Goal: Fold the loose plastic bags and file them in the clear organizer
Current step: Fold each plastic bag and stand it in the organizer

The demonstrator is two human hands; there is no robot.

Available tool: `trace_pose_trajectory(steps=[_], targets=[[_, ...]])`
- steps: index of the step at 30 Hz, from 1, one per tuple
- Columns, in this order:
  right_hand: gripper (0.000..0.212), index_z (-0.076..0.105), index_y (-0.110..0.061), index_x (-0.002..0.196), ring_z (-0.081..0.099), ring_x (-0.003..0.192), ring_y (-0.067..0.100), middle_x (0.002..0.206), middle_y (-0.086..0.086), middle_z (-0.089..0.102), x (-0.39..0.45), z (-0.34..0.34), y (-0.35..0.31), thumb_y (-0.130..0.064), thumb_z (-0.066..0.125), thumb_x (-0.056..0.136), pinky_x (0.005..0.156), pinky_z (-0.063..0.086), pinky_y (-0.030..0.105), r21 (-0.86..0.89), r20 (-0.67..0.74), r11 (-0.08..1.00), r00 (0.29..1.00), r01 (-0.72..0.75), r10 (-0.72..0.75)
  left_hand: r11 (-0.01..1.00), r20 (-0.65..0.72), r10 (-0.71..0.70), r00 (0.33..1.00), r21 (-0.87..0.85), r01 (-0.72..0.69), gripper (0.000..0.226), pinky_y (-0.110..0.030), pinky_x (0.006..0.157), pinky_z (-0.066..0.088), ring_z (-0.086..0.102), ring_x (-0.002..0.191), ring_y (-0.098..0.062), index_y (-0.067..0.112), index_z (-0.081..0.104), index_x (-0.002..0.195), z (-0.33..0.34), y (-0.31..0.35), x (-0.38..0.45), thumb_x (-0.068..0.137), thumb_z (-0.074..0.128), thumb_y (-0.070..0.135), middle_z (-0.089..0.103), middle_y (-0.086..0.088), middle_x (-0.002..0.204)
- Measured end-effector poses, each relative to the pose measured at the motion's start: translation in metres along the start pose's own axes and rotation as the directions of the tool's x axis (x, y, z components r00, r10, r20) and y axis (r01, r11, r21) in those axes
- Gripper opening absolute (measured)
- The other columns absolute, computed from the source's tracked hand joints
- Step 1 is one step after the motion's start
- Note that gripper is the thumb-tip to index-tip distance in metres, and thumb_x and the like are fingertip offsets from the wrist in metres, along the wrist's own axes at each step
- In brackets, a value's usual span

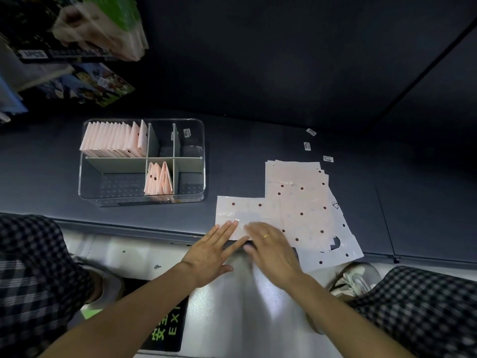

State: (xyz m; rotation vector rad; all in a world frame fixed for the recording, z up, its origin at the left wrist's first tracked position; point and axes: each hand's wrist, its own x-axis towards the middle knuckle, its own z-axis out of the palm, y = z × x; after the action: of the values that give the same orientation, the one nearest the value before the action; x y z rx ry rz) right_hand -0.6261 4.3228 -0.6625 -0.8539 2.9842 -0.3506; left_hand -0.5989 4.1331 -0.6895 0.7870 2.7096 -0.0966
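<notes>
We are pressing both flat, wide-open grips, left hand (pixel 211 250) and right hand (pixel 271 248), on the bag (pixel 242 213); it is overhanging the worktop (pixel 258 140) edge and risks slipping off.

We see dark blue-grey table (pixel 258 140) across middle of view. Three small white stickers (pixel 307 146) lie on it at right, near each other. Far left, hanging colourful packages (pixel 87 83), one showing cartoon figures; above them blurred packs (pixel 103 27) in green and pale pink. We note pale floor (pixel 232 293) below table edge, green-lettered "EXIT" sign (pixel 169 329) on it. Checked cloth (pixel 33 267) at lower left, more at lower right. We spot light shoe (pixel 356 277) at right.
</notes>
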Motion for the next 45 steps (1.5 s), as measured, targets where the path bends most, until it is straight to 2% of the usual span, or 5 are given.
trace_pose_trajectory(steps=[8,17,24,29,45], targets=[[0.060,0.057,-0.010,0.130,0.048,0.129,0.021,0.139,0.001,0.051,-0.047,-0.009,0.057,-0.046,0.021,0.097,0.110,0.026,0.039,-0.266,0.217,0.958,0.975,0.105,-0.047,0.990,-0.030,0.047,0.998,-0.132,-0.051,0.067,-0.028,0.109,-0.022,-0.035,0.133,-0.017,0.040,-0.025,0.140,0.001,-0.012,0.000,0.098,0.026,0.054,-0.035,-0.001,0.148],[0.039,0.053,-0.016,0.132,0.044,0.126,0.017,0.140,-0.004,0.046,-0.021,-0.016,0.058,-0.027,0.055,0.094,0.102,0.039,0.027,0.142,0.127,0.975,0.980,-0.169,0.152,0.955,-0.116,-0.040,0.992,-0.296,0.004,0.061,-0.025,0.117,0.008,0.004,0.146,-0.010,0.033,0.011,0.150,-0.007,-0.018,0.005,0.097,0.029,0.055,-0.002,0.009,0.159],[0.035,0.076,-0.015,0.084,0.066,0.068,0.024,0.087,0.002,0.071,-0.004,-0.016,0.056,-0.004,0.087,0.053,0.058,0.055,0.027,-0.106,-0.043,0.992,0.997,0.065,-0.070,0.888,-0.208,-0.189,0.960,-0.453,0.077,0.055,-0.024,0.110,0.028,0.029,0.139,-0.008,0.027,0.034,0.145,-0.014,-0.016,0.015,0.096,0.042,0.049,0.029,0.013,0.153],[0.008,0.071,-0.010,0.091,0.059,0.090,0.023,0.086,-0.004,0.067,0.005,-0.015,0.062,-0.010,0.064,0.088,0.076,0.050,0.031,0.154,-0.019,0.987,0.998,-0.054,0.057,0.839,-0.245,-0.226,0.943,-0.540,0.060,0.050,-0.026,0.106,0.033,0.042,0.129,-0.012,0.022,0.050,0.136,-0.014,-0.025,0.022,0.090,0.059,0.041,0.049,0.008,0.140],[0.037,0.048,-0.016,0.059,0.048,0.066,0.021,0.059,-0.001,0.052,0.058,-0.001,0.072,-0.029,0.060,0.091,0.062,0.036,0.027,0.572,0.257,0.479,0.700,-0.666,0.666,0.143,0.138,-0.738,0.660,-0.925,0.352,0.012,-0.032,0.077,0.046,0.063,0.087,-0.023,0.014,0.060,0.088,-0.030,-0.045,0.045,0.086,0.068,0.022,0.069,-0.003,0.077]])
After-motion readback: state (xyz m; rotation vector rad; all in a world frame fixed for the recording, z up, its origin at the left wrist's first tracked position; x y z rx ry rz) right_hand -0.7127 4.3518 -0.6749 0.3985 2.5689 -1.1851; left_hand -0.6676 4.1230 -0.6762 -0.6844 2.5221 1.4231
